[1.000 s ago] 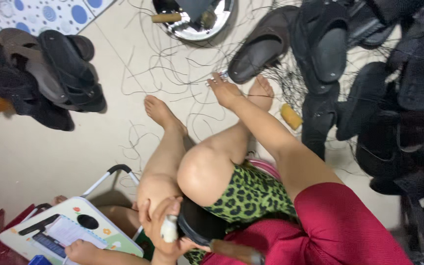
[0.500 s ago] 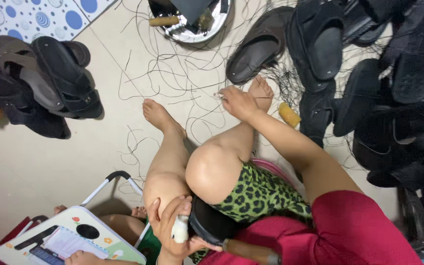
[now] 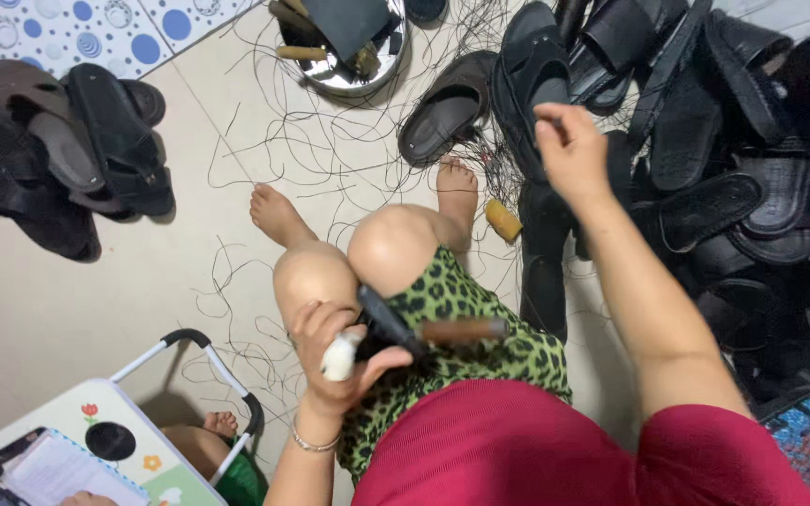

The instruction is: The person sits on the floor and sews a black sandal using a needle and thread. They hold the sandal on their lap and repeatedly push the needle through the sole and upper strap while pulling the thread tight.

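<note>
I sit on the tiled floor with my knees bent up and my bare feet forward. My left hand, its thumb wrapped in white tape, is shut on a black sandal piece over my lap, together with a brown wooden-handled tool. My right hand is stretched out over the pile of black sandals at the right. Its fingers are pinched together beside one black sandal. Whether a thread is between them is not visible.
Thin black threads litter the floor. A metal bowl with tools stands at the top. A yellow block lies by my right foot and a lone black sandal beyond it. More sandals lie left. A small white table and another person's foot are at lower left.
My right hand has moved from beside my right foot out to the right, over the sandal pile. My left hand still grips the black piece and tool over my lap.
</note>
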